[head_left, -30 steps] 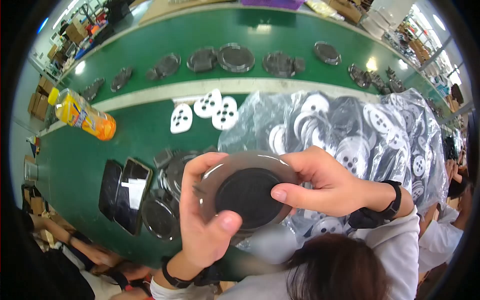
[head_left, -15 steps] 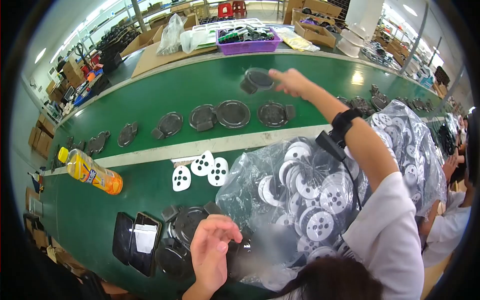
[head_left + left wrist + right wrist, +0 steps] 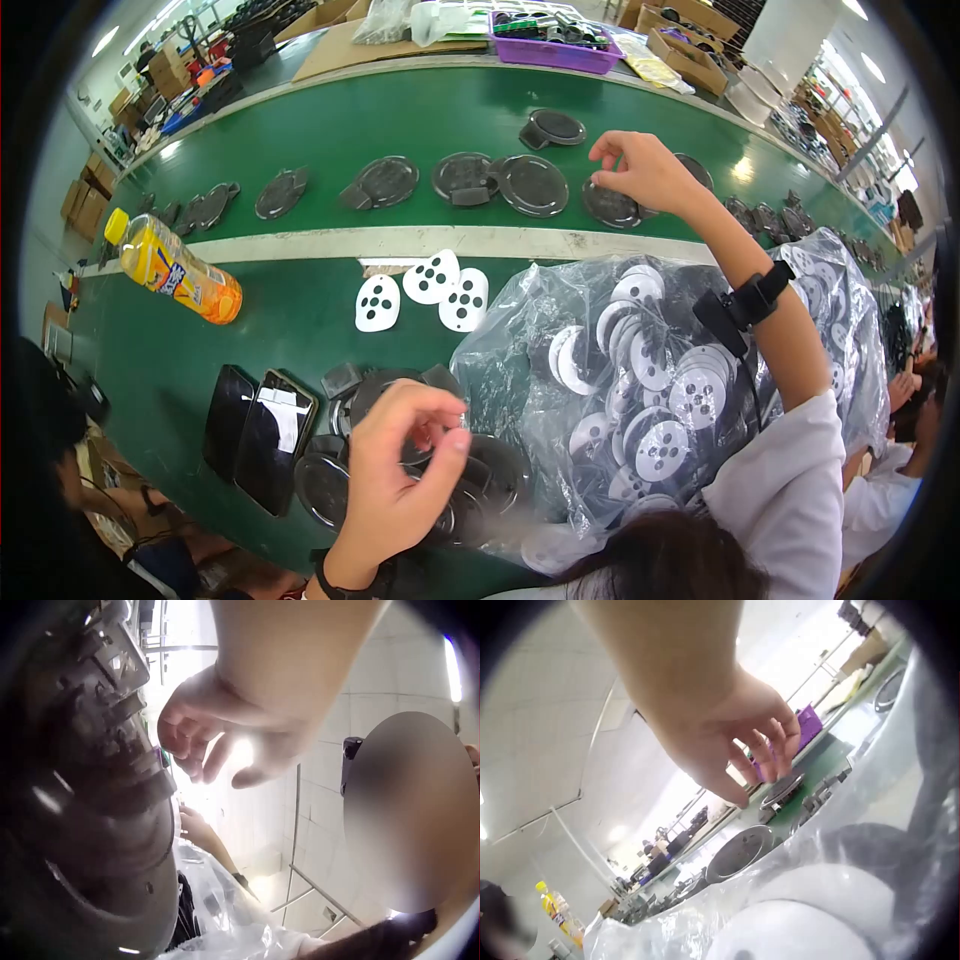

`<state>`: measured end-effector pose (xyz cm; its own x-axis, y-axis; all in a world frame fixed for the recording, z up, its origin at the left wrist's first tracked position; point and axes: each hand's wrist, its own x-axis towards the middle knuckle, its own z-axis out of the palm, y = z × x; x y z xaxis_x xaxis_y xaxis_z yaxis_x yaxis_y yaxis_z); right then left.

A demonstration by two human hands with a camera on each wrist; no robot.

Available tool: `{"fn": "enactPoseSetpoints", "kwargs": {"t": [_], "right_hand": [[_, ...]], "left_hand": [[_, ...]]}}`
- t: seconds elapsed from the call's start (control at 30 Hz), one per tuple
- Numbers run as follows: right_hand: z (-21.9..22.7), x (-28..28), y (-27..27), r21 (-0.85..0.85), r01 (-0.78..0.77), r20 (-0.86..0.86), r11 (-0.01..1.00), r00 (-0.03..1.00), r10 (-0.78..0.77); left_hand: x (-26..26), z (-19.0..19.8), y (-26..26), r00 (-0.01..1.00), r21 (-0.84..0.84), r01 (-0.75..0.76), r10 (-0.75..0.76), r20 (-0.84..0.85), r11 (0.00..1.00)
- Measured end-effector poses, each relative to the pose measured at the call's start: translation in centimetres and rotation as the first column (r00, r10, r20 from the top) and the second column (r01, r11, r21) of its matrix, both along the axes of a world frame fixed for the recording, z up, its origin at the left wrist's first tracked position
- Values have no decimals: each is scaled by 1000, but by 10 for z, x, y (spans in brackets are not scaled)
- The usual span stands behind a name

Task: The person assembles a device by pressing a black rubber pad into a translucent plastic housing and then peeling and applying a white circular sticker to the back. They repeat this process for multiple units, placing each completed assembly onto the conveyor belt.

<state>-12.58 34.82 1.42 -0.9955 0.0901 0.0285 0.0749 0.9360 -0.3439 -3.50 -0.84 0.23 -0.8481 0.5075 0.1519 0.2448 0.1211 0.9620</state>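
Observation:
My right hand [image 3: 648,175] reaches over the far green surface with its fingers loosely bent and nothing between them. Below its fingertips lies a dark round part [image 3: 608,207], partly covered by the hand. Farther back rests another dark round part with a square block [image 3: 553,127]. My left hand [image 3: 395,485] hovers, loosely curled and bare, over several stacked dark round parts [image 3: 500,470] on the near table. In the left wrist view the hand [image 3: 217,735] holds nothing; the right wrist view also shows an unoccupied hand [image 3: 739,727].
A clear plastic bag [image 3: 520,350] of white discs with holes spreads at right. White perforated plates [image 3: 377,303] lie by the pale divider [image 3: 330,243]. Two phones [image 3: 272,440] and an orange drink bottle [image 3: 185,275] are at left. A purple basket [image 3: 555,53] stands behind.
Both hands held a dark round part; then the right hand carried it over the far surface. That hand has let go and drawn back rightward. The left hand stays near, holding nothing.

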Motion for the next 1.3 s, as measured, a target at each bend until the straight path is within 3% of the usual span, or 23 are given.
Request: {"fn": "enactPoseSetpoints", "kwargs": {"t": [0.1,0.17,0.2,0.27,0.3,0.4,0.43,0.53,0.6,0.67,0.7,0.73,0.77,0.8,0.83,0.9,0.93,0.97,1.03,1.1,1.17,1.23,1.3], "right_hand": [[-27,-16,28,96,-12,-51,995,999,17],[-44,-13,45,289,101,14,952,994,-110],[-38,-8,43,293,105,15,950,993,-115],[-19,4,35,48,234,352,971,906,-236],[-23,5,43,52,235,352,971,905,-238],[-19,13,53,-419,376,298,826,917,-265],[-5,19,44,-420,375,297,826,917,-265],[19,33,24,-522,166,151,837,983,-101],[29,51,-9,-589,-122,-45,799,992,119],[56,81,-63,-619,-60,78,783,988,137],[54,90,-85,-428,-402,-220,809,915,338],[52,97,-107,-397,-575,-352,715,815,460],[61,108,-126,-290,-654,-361,699,751,552],[56,116,-142,-302,-680,-405,668,726,556],[52,120,-153,-175,-710,-440,682,676,591],[48,121,-159,41,-650,-507,759,641,576],[47,119,-158,36,-648,-508,761,644,572],[48,115,-155,-74,-624,-543,778,679,493],[48,111,-151,-185,-600,-566,778,713,415],[48,108,-145,-461,-512,-340,725,857,388],[34,101,-144,-394,-514,-331,762,852,404],[23,103,-144,-239,-755,-148,611,650,745],[13,112,-154,-270,-773,-108,574,616,780]], "left_hand": [[4,3,6,994,-180,93,-101,-31,979],[7,2,7,992,-165,124,-126,-2,978],[8,3,7,988,-160,152,-150,24,975],[8,2,6,989,-142,150,-150,11,978],[9,1,6,989,-128,146,-148,-1,981],[8,2,5,991,-137,133,-136,-11,982],[7,2,5,991,-138,133,-136,-12,982],[7,1,3,994,-108,83,-91,-68,991],[7,1,3,981,76,45,-58,186,996],[5,2,-1,900,241,55,-153,407,969],[4,4,-1,900,235,54,-149,410,970],[2,8,0,711,422,76,-346,612,903],[2,10,0,451,591,31,-539,711,806],[6,6,2,322,649,-25,-608,726,761],[11,5,2,317,645,-23,-606,730,764],[19,6,1,411,609,-38,-544,732,792],[20,7,-2,455,608,-84,-512,728,790],[20,9,-3,452,604,-85,-509,732,792],[17,13,-4,707,557,-231,-255,660,798],[10,18,-5,794,570,-373,-67,605,732],[7,18,-9,861,535,-413,123,494,737],[4,15,-11,868,533,-398,118,483,747],[4,11,-12,867,527,-393,113,485,754]]}}
